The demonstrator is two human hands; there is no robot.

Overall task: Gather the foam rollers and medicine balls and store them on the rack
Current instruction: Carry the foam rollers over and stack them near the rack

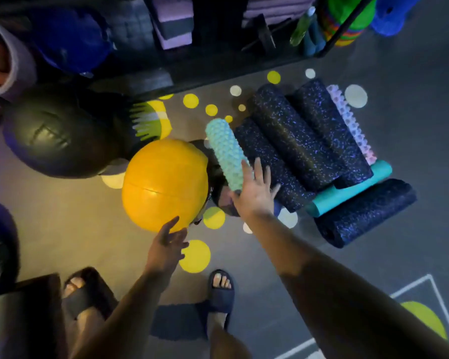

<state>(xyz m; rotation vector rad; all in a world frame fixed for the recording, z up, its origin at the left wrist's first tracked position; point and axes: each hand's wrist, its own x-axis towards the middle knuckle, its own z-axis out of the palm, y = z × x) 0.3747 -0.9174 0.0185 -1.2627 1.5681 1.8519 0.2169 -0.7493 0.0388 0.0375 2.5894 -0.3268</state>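
Rollers lay heaped on the floor below the rack point(218, 71) as your right hand point(254, 193), fingers spread, met the light, knobbly mint foam roller point(224, 154), best gripped mid-length; your left hand point(166, 244) hovered open beside the heavier-looking yellow ball point(163, 182).

Grey dotted floor point(62, 229) carries a yellow ball point(163, 185), a black ball point(60, 136) and clustered foam rollers point(303, 149)
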